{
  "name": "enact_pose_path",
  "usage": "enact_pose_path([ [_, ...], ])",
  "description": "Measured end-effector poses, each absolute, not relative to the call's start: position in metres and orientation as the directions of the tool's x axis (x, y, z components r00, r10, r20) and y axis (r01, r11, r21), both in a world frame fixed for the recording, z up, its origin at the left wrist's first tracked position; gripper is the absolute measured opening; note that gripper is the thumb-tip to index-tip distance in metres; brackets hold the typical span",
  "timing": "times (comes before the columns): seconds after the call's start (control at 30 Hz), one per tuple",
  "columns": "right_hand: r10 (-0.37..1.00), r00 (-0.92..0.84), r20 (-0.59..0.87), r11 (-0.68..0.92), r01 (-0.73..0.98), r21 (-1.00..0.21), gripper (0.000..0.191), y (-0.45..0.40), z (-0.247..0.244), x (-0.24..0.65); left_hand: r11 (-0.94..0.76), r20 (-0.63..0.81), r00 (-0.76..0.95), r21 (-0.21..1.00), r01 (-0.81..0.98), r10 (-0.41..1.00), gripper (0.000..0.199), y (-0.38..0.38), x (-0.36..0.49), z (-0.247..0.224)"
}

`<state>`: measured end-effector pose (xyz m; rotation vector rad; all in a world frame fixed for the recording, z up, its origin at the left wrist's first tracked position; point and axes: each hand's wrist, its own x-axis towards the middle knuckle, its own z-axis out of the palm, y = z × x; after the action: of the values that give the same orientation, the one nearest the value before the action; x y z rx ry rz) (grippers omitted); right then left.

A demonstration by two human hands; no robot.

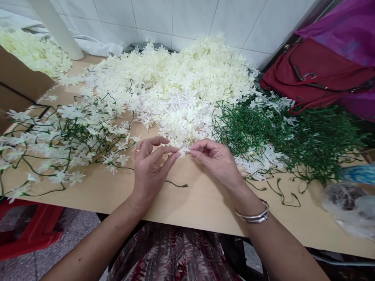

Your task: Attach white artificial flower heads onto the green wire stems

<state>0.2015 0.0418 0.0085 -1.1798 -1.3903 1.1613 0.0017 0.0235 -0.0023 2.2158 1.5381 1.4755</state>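
Both hands meet above the table [202,203], in front of a large heap of white and cream artificial flowers [187,78]. My left hand [155,160] pinches one side of a small white flower [184,151] between thumb and index finger. On the flower's other side, the thumb and index finger of my right hand [215,160] are closed on it. A short green stem [177,184] lies below, beside my left hand. White flowers on green stems [70,136] are spread at the left. Bundles of bare green stems [249,125] lie to the right.
A cardboard box [20,82] stands at the left edge, with more cream flowers [35,50] behind it. A red bag [325,74] rests at the back right. Near the right edge lies a clear plastic bag [348,207]. A red stool [32,230] is below the table.
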Motion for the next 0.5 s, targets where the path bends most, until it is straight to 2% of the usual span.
enact_pose_path([
  [0.2, 0.987, -0.146, 0.067, 0.074, 0.042, -0.996, 0.008, 0.037, 0.005, 0.193, -0.549, 0.647, 0.098, 0.546, 0.633, 0.756, 0.004, 0.022, 0.005, 0.002],
  [0.33, 0.978, -0.195, 0.070, 0.068, -0.019, -0.998, 0.012, 0.037, 0.006, 0.191, -0.557, 0.627, 0.139, 0.541, 0.631, 0.767, 0.006, 0.021, 0.007, 0.000],
  [0.5, 0.981, -0.193, 0.011, -0.012, -0.118, -0.993, 0.024, 0.036, 0.004, 0.187, -0.560, 0.623, 0.154, 0.533, 0.634, 0.767, 0.009, 0.021, 0.004, 0.001],
])
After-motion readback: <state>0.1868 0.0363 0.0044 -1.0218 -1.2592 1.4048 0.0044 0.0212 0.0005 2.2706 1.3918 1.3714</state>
